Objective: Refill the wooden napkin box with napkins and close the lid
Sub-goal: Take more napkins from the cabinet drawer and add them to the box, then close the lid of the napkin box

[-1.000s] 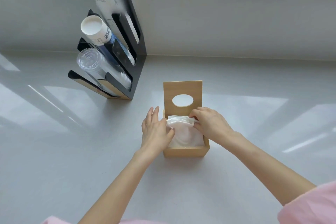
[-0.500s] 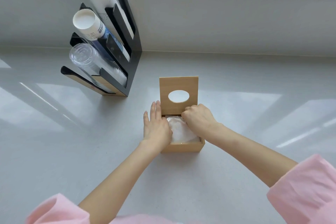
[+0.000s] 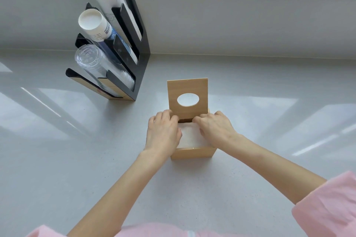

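Head view: wooden napkin box (image 3: 193, 153) on the bench (image 3: 250, 121), lid (image 3: 187, 98) upright. Left hand (image 3: 163, 132) and right hand (image 3: 215, 129), fingers curled, press the napkins (image 3: 189, 135) inside; neither grip clamps anything. Flatten evenly so the lid clears.

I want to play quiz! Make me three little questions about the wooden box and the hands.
1. True or false: the light wooden hinged lid with the oval hole is shut.
2. What white things fill the square light wooden napkin box?
3. Which hand is nearer the black cup rack: A left hand, B right hand?

Key: 1 false, it stands open. 2 white paper napkins. 3 A.
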